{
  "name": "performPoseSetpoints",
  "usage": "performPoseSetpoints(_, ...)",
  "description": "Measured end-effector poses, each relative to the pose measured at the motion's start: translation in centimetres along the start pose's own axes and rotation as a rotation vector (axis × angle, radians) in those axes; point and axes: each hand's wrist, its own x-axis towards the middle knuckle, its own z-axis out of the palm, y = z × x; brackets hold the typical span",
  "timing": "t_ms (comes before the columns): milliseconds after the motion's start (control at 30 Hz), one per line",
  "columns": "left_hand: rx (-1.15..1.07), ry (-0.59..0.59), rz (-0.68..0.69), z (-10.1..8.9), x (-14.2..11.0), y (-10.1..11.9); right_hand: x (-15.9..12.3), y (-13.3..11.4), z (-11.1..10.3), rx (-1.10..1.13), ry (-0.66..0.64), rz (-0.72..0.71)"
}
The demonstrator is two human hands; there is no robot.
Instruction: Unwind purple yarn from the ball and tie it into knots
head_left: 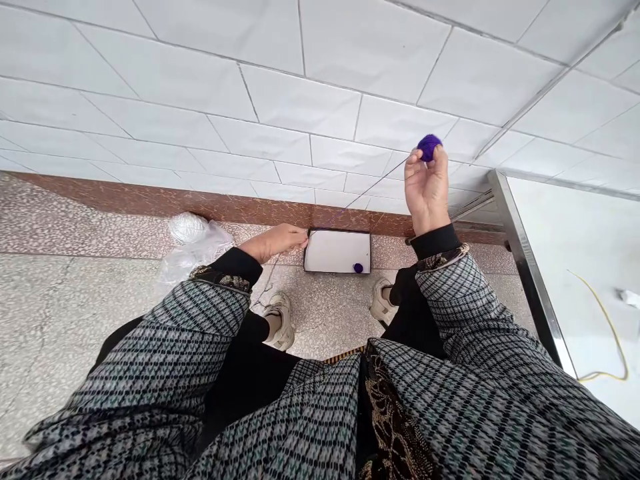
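My right hand (pixel 428 183) is raised in front of the tiled wall, its fingertips gripping a purple ball of yarn (pixel 429 147). A strand of purple yarn (pixel 379 180) stretches from this ball down to the left, and its lower end fades against the baseboard. Low on the left, my left hand (pixel 280 241) has its fingers pressed together beside the left edge of a shallow dark-rimmed box (pixel 337 250) with a white inside. What those fingers pinch is too small to make out. A smaller purple yarn ball (pixel 358 268) lies in the box's near right corner.
A white ball of yarn (pixel 188 227) and a clear plastic bag (pixel 197 257) lie on the speckled floor to the left. At right stands a white-topped table (pixel 565 227) with a metal edge and a yellow cord (pixel 613 333). My shoes (pixel 283 323) flank the box's near side.
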Motion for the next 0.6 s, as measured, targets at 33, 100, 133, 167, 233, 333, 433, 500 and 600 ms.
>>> performPoseSetpoints(33,0.093,0.031,-0.029,-0.4,0.2,-0.6,-0.4,-0.4,0.0,-0.015,-0.026,0.023)
performPoseSetpoints(100,0.252,0.099,-0.060,-0.8,0.7,-1.3,-1.8,-0.6,0.6,-0.061,-0.154,0.147)
performPoseSetpoints(133,0.294,0.133,-0.059,-0.9,1.0,-1.3,-2.6,-0.4,1.1,-0.084,-0.253,0.237)
performPoseSetpoints(167,0.306,0.179,-0.037,-0.7,1.3,-1.0,-3.5,0.0,1.7,-0.094,-0.356,0.326)
performPoseSetpoints(233,0.226,0.284,0.097,0.1,1.7,0.0,-4.9,1.1,2.9,-0.069,-0.508,0.457)
performPoseSetpoints(333,-0.092,0.334,0.390,1.9,2.3,2.2,-6.0,2.6,4.3,-0.046,-0.579,0.575)
performPoseSetpoints(433,-0.305,0.318,0.453,3.2,2.4,4.0,-6.2,3.4,4.9,-0.045,-0.555,0.621)
performPoseSetpoints(500,-0.270,0.356,0.390,3.6,2.2,4.7,-6.1,3.5,5.0,-0.031,-0.522,0.632)
performPoseSetpoints(600,-0.111,0.384,0.341,3.6,1.7,5.0,-5.8,3.4,5.0,-0.006,-0.429,0.610)
